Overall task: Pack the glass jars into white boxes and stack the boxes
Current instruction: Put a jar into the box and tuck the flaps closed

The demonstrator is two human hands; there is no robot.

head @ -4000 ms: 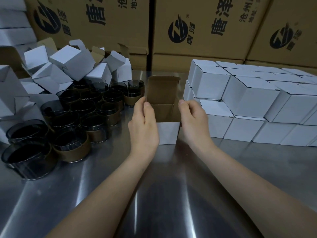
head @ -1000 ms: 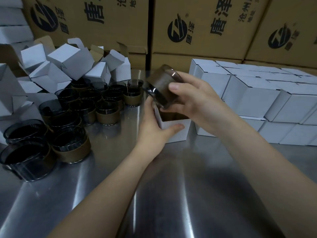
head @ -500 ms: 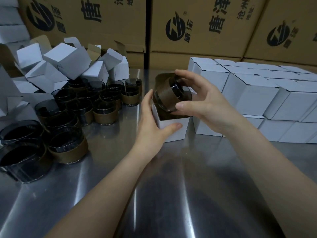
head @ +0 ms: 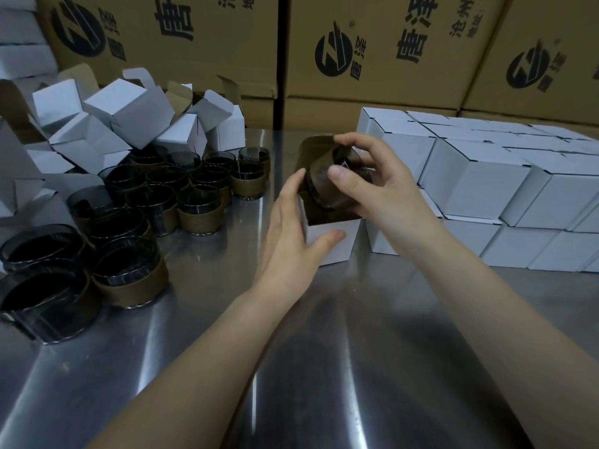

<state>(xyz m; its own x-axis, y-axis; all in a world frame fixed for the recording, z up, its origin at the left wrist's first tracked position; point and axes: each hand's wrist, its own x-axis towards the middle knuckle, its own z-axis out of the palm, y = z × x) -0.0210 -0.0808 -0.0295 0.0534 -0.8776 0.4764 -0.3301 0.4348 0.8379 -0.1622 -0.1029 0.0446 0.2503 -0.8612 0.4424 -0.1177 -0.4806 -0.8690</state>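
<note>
A small white box stands open on the steel table at centre, its brown lid flap raised behind. My left hand grips the box's left wall, thumb across its front. My right hand holds a dark glass jar with a brown band, tilted and partly inside the box's mouth. Several more such jars stand in a cluster at the left.
Empty open white boxes lie heaped at the back left. Closed white boxes are stacked in two layers right of the open box. Large printed brown cartons wall off the back. Bare steel table lies in front.
My right hand has brought the jar from above the box down into its opening, tilting it. My left hand has stayed on the box.
</note>
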